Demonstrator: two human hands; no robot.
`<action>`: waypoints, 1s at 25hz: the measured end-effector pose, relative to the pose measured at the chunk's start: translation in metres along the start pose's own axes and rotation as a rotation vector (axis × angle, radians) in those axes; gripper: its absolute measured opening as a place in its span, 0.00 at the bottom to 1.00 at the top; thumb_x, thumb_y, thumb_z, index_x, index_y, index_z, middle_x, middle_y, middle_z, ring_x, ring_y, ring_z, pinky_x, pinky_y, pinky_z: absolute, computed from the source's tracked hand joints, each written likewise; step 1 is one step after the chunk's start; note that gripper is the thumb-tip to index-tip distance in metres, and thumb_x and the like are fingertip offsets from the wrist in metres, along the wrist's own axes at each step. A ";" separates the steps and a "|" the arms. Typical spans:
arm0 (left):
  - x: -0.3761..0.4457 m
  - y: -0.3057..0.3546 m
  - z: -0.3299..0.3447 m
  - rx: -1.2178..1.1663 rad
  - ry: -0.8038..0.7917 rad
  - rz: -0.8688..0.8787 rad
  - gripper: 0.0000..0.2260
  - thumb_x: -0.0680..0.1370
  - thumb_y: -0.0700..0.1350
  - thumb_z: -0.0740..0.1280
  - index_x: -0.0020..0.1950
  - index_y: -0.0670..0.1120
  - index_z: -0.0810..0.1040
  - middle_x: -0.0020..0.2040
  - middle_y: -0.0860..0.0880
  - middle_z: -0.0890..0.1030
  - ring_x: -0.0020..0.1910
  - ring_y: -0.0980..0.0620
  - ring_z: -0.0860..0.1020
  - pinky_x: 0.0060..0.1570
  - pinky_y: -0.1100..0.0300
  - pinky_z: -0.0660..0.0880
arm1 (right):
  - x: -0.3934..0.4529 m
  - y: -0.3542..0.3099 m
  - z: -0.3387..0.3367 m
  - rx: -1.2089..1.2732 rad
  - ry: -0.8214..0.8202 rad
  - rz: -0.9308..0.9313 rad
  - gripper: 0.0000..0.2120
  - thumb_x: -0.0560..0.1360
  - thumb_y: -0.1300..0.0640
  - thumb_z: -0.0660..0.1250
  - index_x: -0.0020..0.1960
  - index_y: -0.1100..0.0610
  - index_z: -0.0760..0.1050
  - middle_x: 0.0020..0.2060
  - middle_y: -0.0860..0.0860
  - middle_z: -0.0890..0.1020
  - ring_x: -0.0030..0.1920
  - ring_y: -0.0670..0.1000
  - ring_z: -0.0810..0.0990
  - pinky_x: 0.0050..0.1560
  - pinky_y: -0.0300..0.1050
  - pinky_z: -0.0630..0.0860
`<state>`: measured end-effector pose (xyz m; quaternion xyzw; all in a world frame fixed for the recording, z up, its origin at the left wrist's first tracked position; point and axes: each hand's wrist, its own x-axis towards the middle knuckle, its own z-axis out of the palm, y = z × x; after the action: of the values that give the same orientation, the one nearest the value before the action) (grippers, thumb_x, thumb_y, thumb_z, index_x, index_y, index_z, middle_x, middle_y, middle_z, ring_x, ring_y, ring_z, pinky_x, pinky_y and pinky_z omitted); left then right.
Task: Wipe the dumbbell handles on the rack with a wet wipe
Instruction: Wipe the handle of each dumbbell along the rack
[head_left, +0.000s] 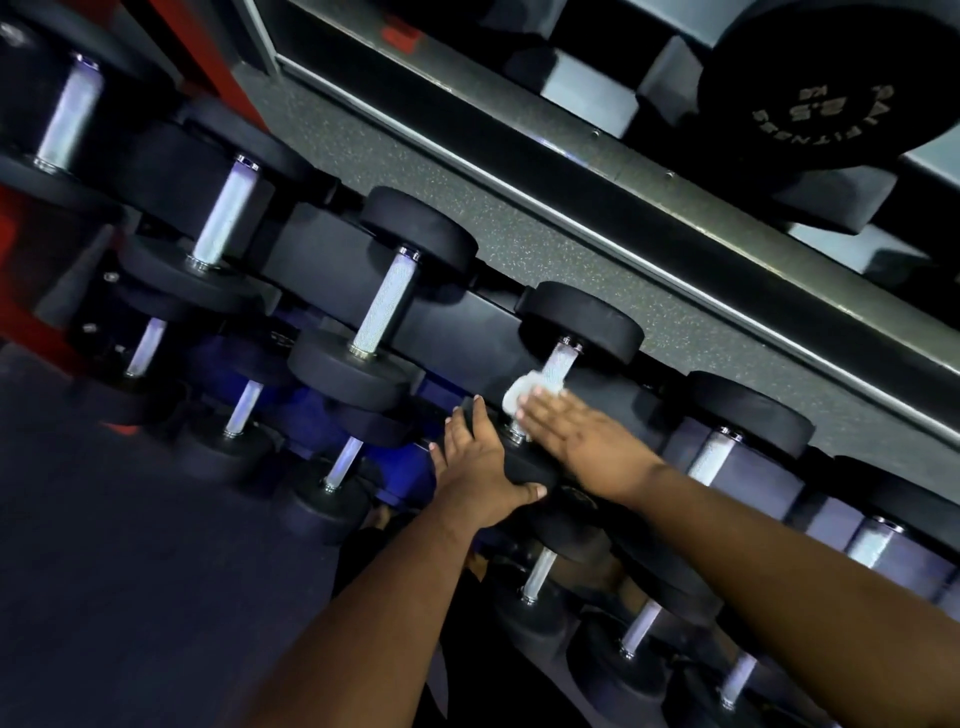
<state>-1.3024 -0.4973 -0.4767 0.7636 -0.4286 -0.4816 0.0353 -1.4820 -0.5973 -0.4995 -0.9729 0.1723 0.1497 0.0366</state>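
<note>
Left hand (483, 467) clasps the near head of a black rubber dumbbell (582, 322) on the black metal rack (457, 312), while the flat-fingered right hand (576, 431) presses a crumpled white wet wipe (522, 392) against its knurled steel handle (562, 361).

dumbbells (384, 301): twelve, six per row; wet wipe (519, 392): one; left hand (478, 467): one; right hand (576, 431): one

below the dumbbell (582, 322), the left forearm (374, 597) and right forearm (779, 545) are bare and smooth. the left hand (483, 467) shows short pale nails; the right hand (571, 431) is slightly blurred.
</note>
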 end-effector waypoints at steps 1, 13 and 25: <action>-0.001 0.000 0.000 0.002 0.005 -0.001 0.64 0.66 0.62 0.79 0.81 0.49 0.33 0.82 0.40 0.39 0.82 0.43 0.40 0.79 0.40 0.40 | -0.005 0.000 0.003 -0.020 -0.022 -0.064 0.32 0.74 0.59 0.54 0.79 0.59 0.60 0.78 0.57 0.62 0.78 0.58 0.59 0.78 0.56 0.57; 0.001 -0.001 0.000 0.008 0.006 -0.008 0.64 0.65 0.63 0.80 0.81 0.49 0.34 0.82 0.40 0.42 0.82 0.43 0.41 0.78 0.40 0.40 | 0.070 0.016 -0.049 -0.211 -0.189 0.057 0.18 0.81 0.51 0.54 0.61 0.55 0.79 0.56 0.54 0.82 0.60 0.57 0.77 0.76 0.55 0.57; 0.000 -0.001 0.001 -0.007 0.023 0.012 0.64 0.66 0.63 0.79 0.81 0.47 0.35 0.82 0.39 0.42 0.82 0.43 0.42 0.78 0.39 0.42 | -0.015 -0.031 -0.003 0.749 0.431 0.555 0.13 0.78 0.61 0.64 0.58 0.53 0.82 0.53 0.47 0.85 0.53 0.48 0.83 0.57 0.38 0.77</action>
<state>-1.3027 -0.4968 -0.4776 0.7663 -0.4310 -0.4742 0.0458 -1.4840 -0.5634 -0.4917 -0.8195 0.4695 -0.1222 0.3051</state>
